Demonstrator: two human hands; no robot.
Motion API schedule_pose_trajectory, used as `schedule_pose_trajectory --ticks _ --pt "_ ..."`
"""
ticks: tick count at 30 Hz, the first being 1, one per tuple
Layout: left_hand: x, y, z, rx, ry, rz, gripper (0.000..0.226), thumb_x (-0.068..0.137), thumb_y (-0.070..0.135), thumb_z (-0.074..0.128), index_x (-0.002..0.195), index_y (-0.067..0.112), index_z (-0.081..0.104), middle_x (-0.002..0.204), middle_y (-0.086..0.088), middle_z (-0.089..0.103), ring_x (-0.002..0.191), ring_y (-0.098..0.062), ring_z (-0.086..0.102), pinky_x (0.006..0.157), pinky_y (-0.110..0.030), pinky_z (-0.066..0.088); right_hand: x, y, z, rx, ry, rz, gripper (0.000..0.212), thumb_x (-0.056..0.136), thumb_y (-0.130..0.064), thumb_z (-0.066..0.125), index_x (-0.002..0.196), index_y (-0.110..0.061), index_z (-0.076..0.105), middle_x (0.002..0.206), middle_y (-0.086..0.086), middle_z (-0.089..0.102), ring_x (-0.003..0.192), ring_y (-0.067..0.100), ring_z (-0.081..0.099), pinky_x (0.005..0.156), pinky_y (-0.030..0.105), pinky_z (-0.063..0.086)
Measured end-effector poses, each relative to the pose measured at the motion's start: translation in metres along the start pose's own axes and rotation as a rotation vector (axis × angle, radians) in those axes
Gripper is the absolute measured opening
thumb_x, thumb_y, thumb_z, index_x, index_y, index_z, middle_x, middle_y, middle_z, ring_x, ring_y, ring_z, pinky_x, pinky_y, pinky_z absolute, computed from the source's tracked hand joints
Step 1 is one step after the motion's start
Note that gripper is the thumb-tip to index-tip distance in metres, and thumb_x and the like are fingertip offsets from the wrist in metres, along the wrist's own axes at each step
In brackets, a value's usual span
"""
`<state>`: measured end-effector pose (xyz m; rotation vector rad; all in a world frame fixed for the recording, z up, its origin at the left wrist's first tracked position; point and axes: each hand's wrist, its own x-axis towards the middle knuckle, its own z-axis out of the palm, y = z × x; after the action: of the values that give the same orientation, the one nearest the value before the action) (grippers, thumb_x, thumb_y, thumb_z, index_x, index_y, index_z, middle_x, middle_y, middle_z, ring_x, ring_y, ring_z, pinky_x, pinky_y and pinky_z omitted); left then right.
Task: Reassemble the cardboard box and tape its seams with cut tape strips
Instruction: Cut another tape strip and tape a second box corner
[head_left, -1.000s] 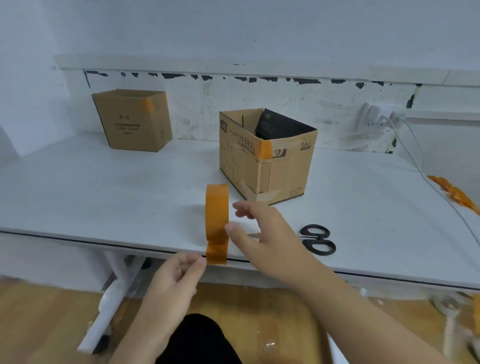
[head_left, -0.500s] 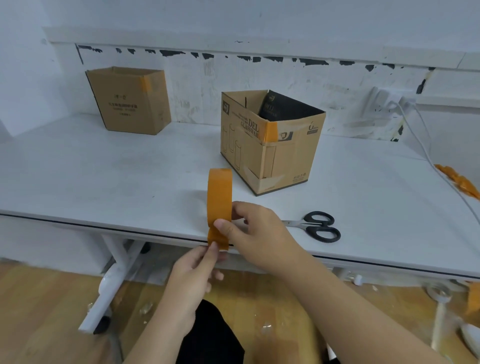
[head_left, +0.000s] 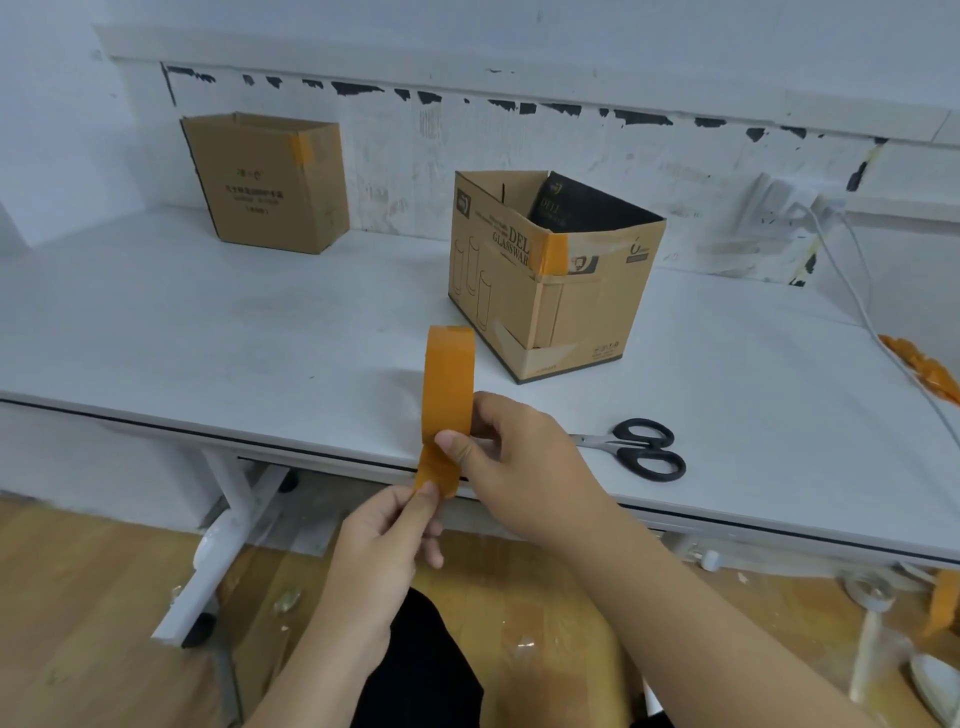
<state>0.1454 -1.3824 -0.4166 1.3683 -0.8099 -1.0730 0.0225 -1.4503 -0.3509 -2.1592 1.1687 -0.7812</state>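
An orange tape roll (head_left: 449, 379) stands on edge above the table's front edge, held by my right hand (head_left: 524, 462) with the thumb on its outer face. My left hand (head_left: 387, 540) pinches the loose tape end (head_left: 434, 475) just below the roll. Behind it, an open cardboard box (head_left: 550, 280) with an orange tape strip on its near top corner sits on the white table (head_left: 208, 322). Black-handled scissors (head_left: 636, 449) lie to the right of my right hand.
A second cardboard box (head_left: 270, 182) with an orange strip stands at the back left against the wall. Orange tape scraps (head_left: 922, 366) and a white cable (head_left: 872, 322) lie at the right edge. Below are the table legs and a wooden floor.
The camera has tilted down and moved closer. My left hand took hold of the loose tape end and has peeled a short length down off the roll.
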Motion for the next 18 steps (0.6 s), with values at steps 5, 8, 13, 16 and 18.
schedule_pose_trajectory --ticks 5,8,13,16,18 --pt "-0.007 0.002 0.004 -0.012 0.035 0.062 0.035 0.09 0.036 0.055 0.057 0.024 0.059 0.05 -0.003 0.053 0.05 -0.009 0.051 0.087 -0.055 0.042 -0.001 0.0 0.005 -0.038 0.024 -0.008 0.019 0.093 -0.044 0.053 0.102 -0.028 0.052 0.089 -0.01 0.065 0.08 0.007 0.062 0.071 0.031 0.055" --pt "-0.009 -0.001 0.004 -0.03 0.052 0.136 0.035 0.088 0.038 0.056 0.056 0.023 0.056 0.05 -0.005 0.051 0.052 -0.014 0.049 0.068 -0.036 0.038 -0.004 0.0 0.008 -0.064 0.049 -0.027 0.016 0.094 -0.044 0.051 0.097 -0.028 0.05 0.079 -0.01 0.062 0.071 0.008 0.06 0.065 0.032 0.054" --pt "-0.015 -0.007 0.001 -0.065 0.055 0.159 0.036 0.089 0.031 0.056 0.055 0.02 0.052 0.05 -0.009 0.049 0.053 -0.02 0.044 0.062 -0.033 0.035 -0.008 0.001 0.016 -0.101 0.109 -0.064 0.015 0.095 -0.04 0.05 0.087 -0.03 0.043 0.068 -0.013 0.05 0.063 0.007 0.05 0.054 0.02 0.039" --pt "-0.025 -0.01 -0.002 -0.066 0.004 0.149 0.039 0.089 0.025 0.056 0.051 0.019 0.051 0.048 -0.012 0.049 0.047 -0.017 0.041 0.053 -0.023 0.037 -0.006 0.003 0.017 -0.124 0.151 -0.062 0.021 0.095 -0.038 0.05 0.08 -0.032 0.037 0.064 -0.013 0.045 0.059 0.006 0.045 0.051 0.018 0.031" --pt "-0.034 -0.009 -0.005 -0.089 -0.02 0.129 0.039 0.088 0.023 0.056 0.049 0.017 0.051 0.046 -0.014 0.049 0.039 -0.014 0.037 0.04 -0.017 0.033 -0.003 0.004 0.015 -0.115 0.137 -0.055 0.017 0.095 -0.04 0.05 0.083 -0.032 0.04 0.067 -0.013 0.048 0.061 0.006 0.048 0.053 0.018 0.035"
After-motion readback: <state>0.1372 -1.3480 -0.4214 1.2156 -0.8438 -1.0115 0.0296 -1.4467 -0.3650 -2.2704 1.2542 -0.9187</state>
